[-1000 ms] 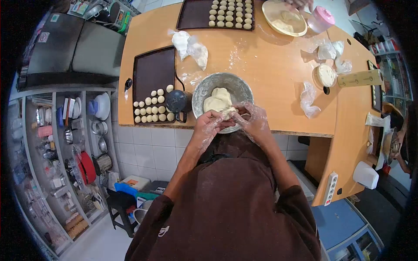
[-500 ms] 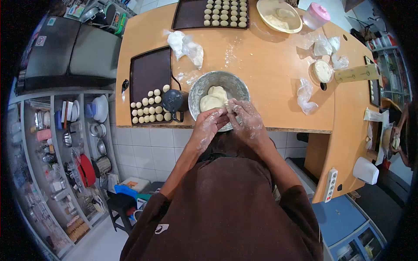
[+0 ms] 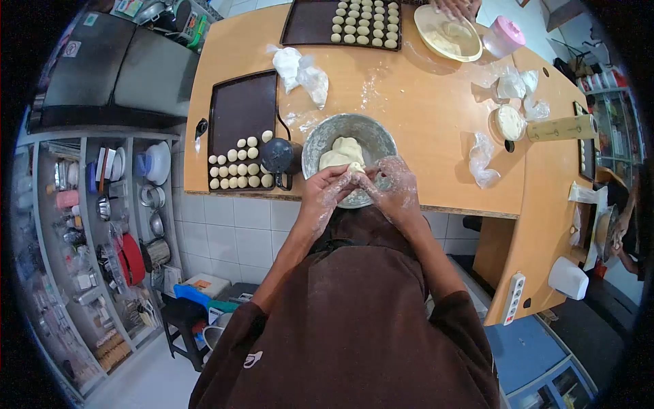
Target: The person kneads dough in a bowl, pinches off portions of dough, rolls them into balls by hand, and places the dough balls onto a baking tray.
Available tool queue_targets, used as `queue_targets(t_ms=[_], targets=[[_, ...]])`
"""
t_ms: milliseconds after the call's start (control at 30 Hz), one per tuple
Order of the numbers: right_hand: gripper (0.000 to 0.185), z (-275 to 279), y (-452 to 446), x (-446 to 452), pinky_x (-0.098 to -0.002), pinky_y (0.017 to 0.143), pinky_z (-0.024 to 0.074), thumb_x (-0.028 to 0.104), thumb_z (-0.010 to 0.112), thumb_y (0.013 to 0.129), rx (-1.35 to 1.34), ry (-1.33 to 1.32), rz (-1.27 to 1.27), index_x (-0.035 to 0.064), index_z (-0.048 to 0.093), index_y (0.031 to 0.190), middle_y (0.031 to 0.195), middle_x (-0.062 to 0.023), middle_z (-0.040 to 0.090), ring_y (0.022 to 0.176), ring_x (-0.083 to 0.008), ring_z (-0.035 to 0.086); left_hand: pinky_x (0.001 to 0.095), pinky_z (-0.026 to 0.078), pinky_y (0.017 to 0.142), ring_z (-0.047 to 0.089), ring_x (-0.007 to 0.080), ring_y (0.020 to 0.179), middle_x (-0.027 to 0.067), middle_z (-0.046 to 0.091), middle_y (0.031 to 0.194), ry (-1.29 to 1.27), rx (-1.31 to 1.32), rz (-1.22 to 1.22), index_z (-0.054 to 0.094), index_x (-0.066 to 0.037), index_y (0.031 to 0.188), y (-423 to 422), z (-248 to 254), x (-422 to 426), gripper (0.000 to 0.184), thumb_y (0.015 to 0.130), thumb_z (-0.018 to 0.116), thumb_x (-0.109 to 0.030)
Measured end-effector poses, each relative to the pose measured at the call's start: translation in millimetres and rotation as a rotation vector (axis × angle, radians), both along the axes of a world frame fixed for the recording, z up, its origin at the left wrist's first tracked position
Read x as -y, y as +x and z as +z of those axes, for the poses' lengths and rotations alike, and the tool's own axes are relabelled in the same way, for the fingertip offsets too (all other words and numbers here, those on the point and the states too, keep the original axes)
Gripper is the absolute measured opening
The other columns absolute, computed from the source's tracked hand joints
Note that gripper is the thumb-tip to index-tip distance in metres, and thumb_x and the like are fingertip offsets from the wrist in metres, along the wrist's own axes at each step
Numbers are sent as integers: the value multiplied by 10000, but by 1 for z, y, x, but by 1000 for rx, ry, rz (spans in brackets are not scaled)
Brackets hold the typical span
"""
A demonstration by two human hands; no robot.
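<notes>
A metal bowl [image 3: 383, 136] at the table's front edge holds a mass of pale dough [image 3: 339, 153]. Over its near side, my left hand [image 3: 323, 194] and my right hand [image 3: 396, 193], both floury, meet at the fingertips. A small piece of dough [image 3: 355, 168] is pinched between them. Left of the bowl stands a dark round-topped object [image 3: 278, 156] with a handle, beside a dark tray [image 3: 240, 112] that carries rows of small dough balls at its near end.
Plastic bags of white powder [image 3: 289, 68] lie behind the tray. A second tray [image 3: 306, 24] of dough balls is at the back. Another person's hand [image 3: 458, 7] is at a yellowish basin [image 3: 424, 27]. A rolling pin-like cylinder [image 3: 562, 128] and power strip [image 3: 514, 298] are rightward.
The view has shifted slightly. My fingertips have moved a little, and the small dough piece now shows rounder between them. The other person's hand is back over the basin.
</notes>
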State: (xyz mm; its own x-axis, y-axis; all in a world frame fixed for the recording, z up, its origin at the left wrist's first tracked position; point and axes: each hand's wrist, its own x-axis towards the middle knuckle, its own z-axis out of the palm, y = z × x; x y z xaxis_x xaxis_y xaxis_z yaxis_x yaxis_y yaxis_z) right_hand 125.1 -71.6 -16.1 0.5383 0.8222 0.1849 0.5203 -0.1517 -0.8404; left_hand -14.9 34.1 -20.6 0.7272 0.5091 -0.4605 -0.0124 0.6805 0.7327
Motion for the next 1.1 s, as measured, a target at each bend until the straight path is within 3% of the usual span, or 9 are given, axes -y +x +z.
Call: queue_targets(t_ms=[367,467,567,700,800,833,900,1000,1100], targets=[[235,-2,7,-3,-355,698,539,117,729,795,-48,9,119,13,670,997,960,-162,670,829,-280,668,344,534,879,631,216,1008,156,625,1115,42,17,-19,553,58,1167,-2,-12,-12,312,952,565,-168],[220,0,6,-8,-348,659,540,105,726,797,-121,122,143,18,678,994,935,-156,673,756,-285,672,342,532,881,620,231,1037,159,608,1155,-143,-41,50,529,43,1209,2,-11,-21,390,983,487,-272],[207,12,-7,-11,-377,761,509,132,713,802,-313,3,231,35,683,982,949,-129,668,877,-274,648,315,542,854,625,217,1001,149,625,1098,-464,146,36,540,35,1182,10,26,-20,391,994,469,-300],[282,18,-9,-16,-475,971,322,249,684,805,351,-54,250,73,670,1025,1132,-97,609,1151,-288,493,293,550,761,619,151,936,99,621,1026,-312,25,-21,538,-14,1147,19,-22,-15,374,1006,418,-339],[452,40,-11,-18,-483,997,356,239,746,767,350,-31,180,95,604,1171,1226,-137,557,1168,-345,502,307,548,766,606,151,946,87,602,1041,-279,37,103,529,-34,1162,23,-29,-6,382,1005,420,-365],[499,48,-11,-20,-498,1032,318,282,727,783,332,9,233,98,575,1220,1279,-156,519,1217,-358,464,340,536,834,597,158,983,98,586,1131,-262,-68,89,516,-45,1180,22,-31,-9,405,997,437,-398],[594,57,-14,-22,-528,1103,242,369,690,815,291,80,333,104,516,1318,1385,-194,443,1317,-384,388,352,523,862,591,163,1030,102,568,1194,-104,199,17,493,-46,1221,24,20,2,450,992,433,-429],[639,39,-18,-34,-545,1150,110,463,546,895,447,-45,471,99,431,1407,1479,-201,341,1419,-379,229,391,343,1096,460,265,1259,139,445,1378,-133,413,-167,321,-37,1416,25,23,14,583,981,436,-408],[672,26,19,-42,-554,1150,88,469,451,921,531,-90,288,56,353,1442,1507,-227,277,1419,-391,214,390,331,1103,418,275,1302,142,404,1422,-260,197,-112,276,-43,1446,36,8,13,656,974,400,-482]])
